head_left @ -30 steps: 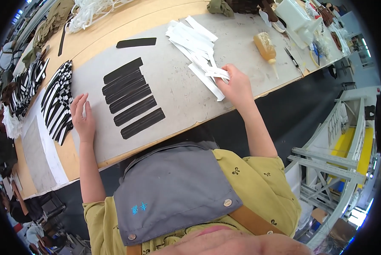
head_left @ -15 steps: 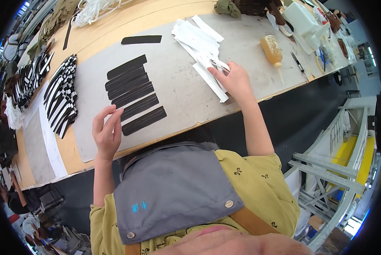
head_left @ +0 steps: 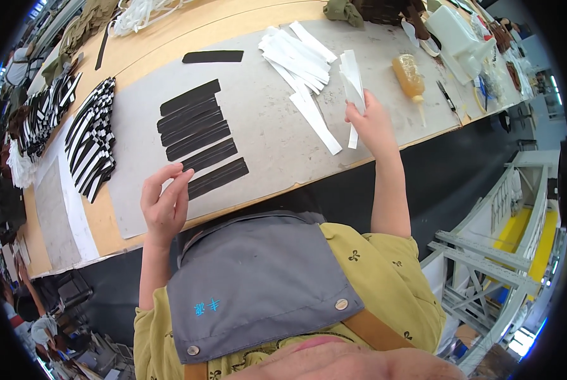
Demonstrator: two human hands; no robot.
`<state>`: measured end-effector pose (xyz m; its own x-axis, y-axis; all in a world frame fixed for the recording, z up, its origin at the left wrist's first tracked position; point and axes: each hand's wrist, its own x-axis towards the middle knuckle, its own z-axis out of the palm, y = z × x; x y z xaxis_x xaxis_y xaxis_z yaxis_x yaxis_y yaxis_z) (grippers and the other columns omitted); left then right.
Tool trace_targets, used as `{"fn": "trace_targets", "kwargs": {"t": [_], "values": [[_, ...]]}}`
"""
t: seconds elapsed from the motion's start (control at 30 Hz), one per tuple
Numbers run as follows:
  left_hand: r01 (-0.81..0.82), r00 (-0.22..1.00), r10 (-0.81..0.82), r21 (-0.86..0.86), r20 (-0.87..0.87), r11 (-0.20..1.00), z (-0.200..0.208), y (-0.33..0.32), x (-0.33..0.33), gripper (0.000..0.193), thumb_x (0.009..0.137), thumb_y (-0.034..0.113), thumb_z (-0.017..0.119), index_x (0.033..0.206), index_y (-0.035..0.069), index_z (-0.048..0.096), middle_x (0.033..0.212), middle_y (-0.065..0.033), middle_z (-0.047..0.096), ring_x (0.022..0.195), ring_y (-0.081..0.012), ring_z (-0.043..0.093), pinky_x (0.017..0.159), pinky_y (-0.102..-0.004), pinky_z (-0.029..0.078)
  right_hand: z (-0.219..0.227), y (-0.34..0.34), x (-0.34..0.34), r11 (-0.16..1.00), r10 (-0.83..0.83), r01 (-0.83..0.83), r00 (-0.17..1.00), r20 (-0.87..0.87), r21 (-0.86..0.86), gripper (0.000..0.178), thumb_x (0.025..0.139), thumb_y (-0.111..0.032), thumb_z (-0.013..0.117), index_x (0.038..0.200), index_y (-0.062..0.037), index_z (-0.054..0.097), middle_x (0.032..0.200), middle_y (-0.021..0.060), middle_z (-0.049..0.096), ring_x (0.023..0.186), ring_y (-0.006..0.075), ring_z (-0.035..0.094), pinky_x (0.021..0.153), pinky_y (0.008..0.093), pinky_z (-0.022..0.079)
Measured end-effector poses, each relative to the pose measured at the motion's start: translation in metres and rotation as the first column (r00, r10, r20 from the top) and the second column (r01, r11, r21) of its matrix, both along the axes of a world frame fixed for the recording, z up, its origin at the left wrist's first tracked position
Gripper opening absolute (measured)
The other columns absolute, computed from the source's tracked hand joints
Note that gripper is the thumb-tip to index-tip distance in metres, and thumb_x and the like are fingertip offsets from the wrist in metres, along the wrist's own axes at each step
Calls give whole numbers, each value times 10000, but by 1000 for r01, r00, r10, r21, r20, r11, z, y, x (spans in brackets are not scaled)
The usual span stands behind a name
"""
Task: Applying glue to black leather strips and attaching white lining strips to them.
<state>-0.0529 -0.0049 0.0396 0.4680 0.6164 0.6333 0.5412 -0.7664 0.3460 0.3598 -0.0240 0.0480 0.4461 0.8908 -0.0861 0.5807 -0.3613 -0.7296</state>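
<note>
My right hand [head_left: 373,126] is closed round a few white strips [head_left: 352,73], which stand up past its fingers, with an end showing below. To its left, a loose pile of white strips [head_left: 293,57] lies on the grey mat, one strip [head_left: 315,123] slanting toward the near edge. My left hand [head_left: 164,201] hovers at the left ends of the nearer black strips, thumb and forefinger brought together; whatever they pinch, if anything, is too small to make out. Several black strips [head_left: 195,123] lie in a column, with a separate black strip [head_left: 212,57] farther back.
The grey mat [head_left: 131,171] covers much of the wooden table. Black-and-white striped pieces [head_left: 93,139] are stacked at left. On the right are a bottle of amber liquid [head_left: 408,76] with a thin nozzle, a pen-like tool [head_left: 446,95] and a white plastic container [head_left: 454,38].
My right hand has moved right, carrying white strips away from the pile, and they now point upward. My left hand has shifted slightly right and nearer to me, over the strips' ends.
</note>
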Motion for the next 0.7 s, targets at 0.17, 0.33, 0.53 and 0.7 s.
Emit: {"fn": "trace_targets", "kwargs": {"t": [0.17, 0.33, 0.53, 0.7], "values": [[229, 973, -209, -417, 95, 880, 22, 3, 32, 279, 866, -53, 703, 1115, 57, 765, 1203, -114, 695, 1020, -261, 685, 921, -344, 532, 7, -14, -8, 989, 93, -37, 912, -399, 145, 272, 987, -276, 699, 1118, -42, 660, 773, -9, 621, 753, 58, 544, 703, 247, 440], [408, 909, -315, -743, 274, 531, 27, 13, 82, 511, 960, 199, 676, 1444, 75, 569, 1360, -127, 629, 1204, -257, 625, 973, -354, 525, 18, -27, -61, 934, 332, -298, 529, -781, 196, 213, 983, -170, 702, 1128, -22, 651, 812, 4, 613, 748, 81, 561, 698, 243, 445], [681, 732, -107, -727, 672, 90, 35, 5, 109, 678, 1045, 397, 592, 1584, 37, 393, 1549, -140, 477, 1287, -228, 571, 1050, -375, 487, 16, -20, -117, 779, 352, -594, 147, -924, 202, 260, 963, -146, 709, 1175, -16, 632, 952, 38, 640, 836, 93, 602, 719, 255, 484], [677, 727, 109, -734, 678, 50, 27, -1, 100, 477, 1108, 305, 478, 1471, 0, 531, 1414, -112, 591, 1270, -203, 574, 1084, -366, 455, 13, -17, -125, 785, 268, -611, 195, -944, 97, 295, 991, -214, 704, 1213, -33, 636, 994, 32, 641, 850, 85, 608, 709, 248, 488]]}}
